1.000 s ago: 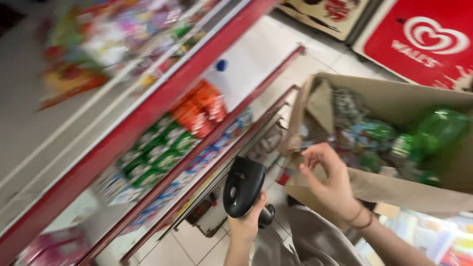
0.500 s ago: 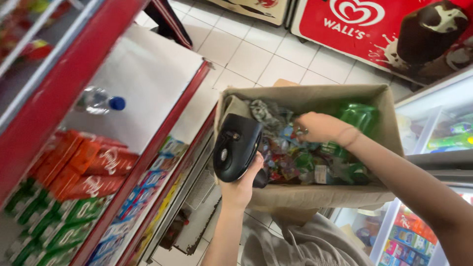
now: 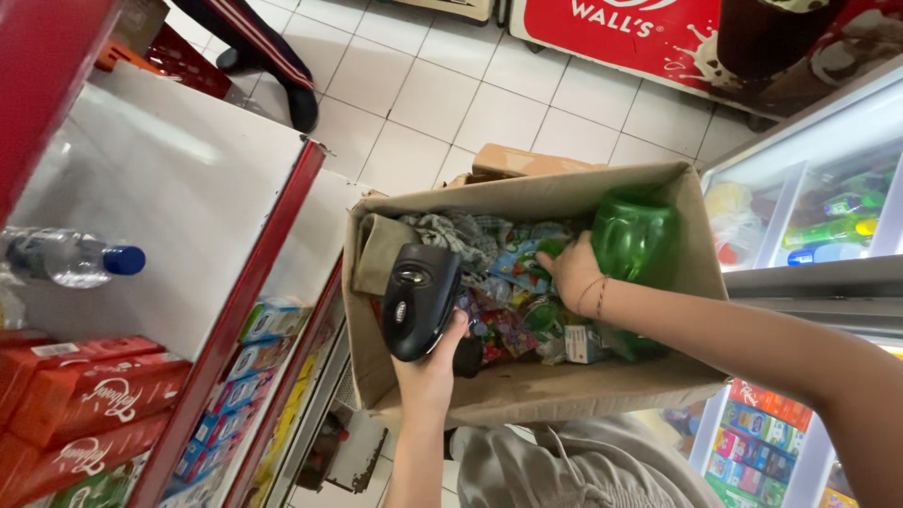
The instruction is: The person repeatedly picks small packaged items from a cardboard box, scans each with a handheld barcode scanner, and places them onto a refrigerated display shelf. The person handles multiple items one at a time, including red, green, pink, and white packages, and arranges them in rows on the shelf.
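Note:
My left hand [image 3: 435, 362] grips a black handheld scanner [image 3: 419, 298], held over the near left corner of an open cardboard box [image 3: 527, 193]. My right hand [image 3: 571, 270] reaches down into the box among several small colourful packets [image 3: 503, 325] and touches a green packet, its fingers bent; I cannot tell whether it holds the packet. A green plastic bag [image 3: 633, 235] fills the box's right side, just beside that hand. A folded grey-patterned cloth [image 3: 451, 230] lies at the box's back left.
Red shelving [image 3: 240, 310] runs along the left, with a water bottle [image 3: 66, 256] on an upper shelf, red cartons [image 3: 85, 400] and small blue boxes [image 3: 259, 325] below. A glass-fronted cooler [image 3: 809, 226] stands right. Another person's legs [image 3: 259, 52] are on the tiled floor beyond.
The view has swung down over the box. My right hand has gone deeper into the box toward its right side. The scanner has stayed in my left hand.

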